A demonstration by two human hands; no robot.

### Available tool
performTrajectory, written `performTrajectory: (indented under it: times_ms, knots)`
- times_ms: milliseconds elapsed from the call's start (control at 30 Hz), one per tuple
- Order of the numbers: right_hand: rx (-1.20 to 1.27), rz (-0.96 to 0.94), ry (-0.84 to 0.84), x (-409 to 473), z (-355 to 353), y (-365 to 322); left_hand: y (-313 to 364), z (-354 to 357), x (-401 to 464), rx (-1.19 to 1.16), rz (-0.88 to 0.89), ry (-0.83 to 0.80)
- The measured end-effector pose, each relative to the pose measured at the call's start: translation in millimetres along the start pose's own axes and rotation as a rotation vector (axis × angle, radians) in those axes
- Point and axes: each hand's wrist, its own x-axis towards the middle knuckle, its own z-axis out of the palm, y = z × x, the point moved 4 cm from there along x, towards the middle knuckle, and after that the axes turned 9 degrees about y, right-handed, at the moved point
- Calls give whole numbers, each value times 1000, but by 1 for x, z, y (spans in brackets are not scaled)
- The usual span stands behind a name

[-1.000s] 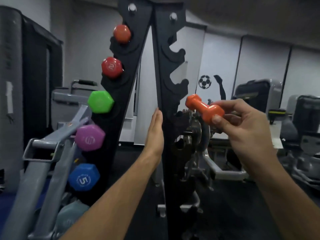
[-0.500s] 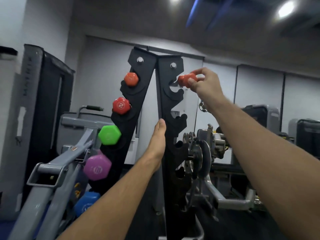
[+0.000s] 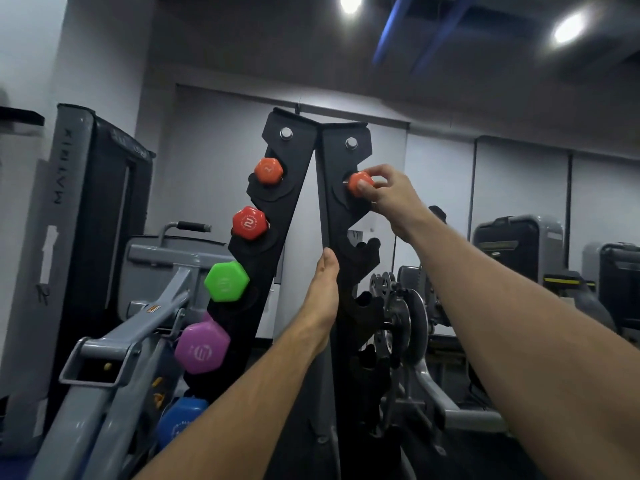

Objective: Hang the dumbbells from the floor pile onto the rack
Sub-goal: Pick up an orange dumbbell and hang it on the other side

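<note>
A black A-shaped dumbbell rack stands in front of me. Its left arm carries an orange dumbbell, a red one, a green one, a purple one and a blue one. My right hand grips a small orange dumbbell at the top notch of the rack's right arm. My left hand rests flat, fingers straight, against the inner edge of that right arm. The lower notches on the right arm hold nothing. The floor pile is out of view.
A grey exercise machine frame juts in at the lower left, close to the rack. A tall dark machine stands behind it. A machine with a flywheel sits right behind the rack. More machines line the right wall.
My right hand has carried the small orange dumbbell up from chest height into the top right notch. My view has tilted upward. My left hand has stayed on the rack.
</note>
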Motion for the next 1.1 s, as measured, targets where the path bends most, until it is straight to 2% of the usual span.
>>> performTrajectory:
  times_ms: [333,600,1100]
  knots:
    - [2,-10,-35,6,-3,11,-5,-5,1,-4,12,12]
    - [-2,-81,63,5,2,10,-2,-1,-1,-9,7,4]
    - [-146,-74,8,1,-3,6,5,-5,-10,55,15,6]
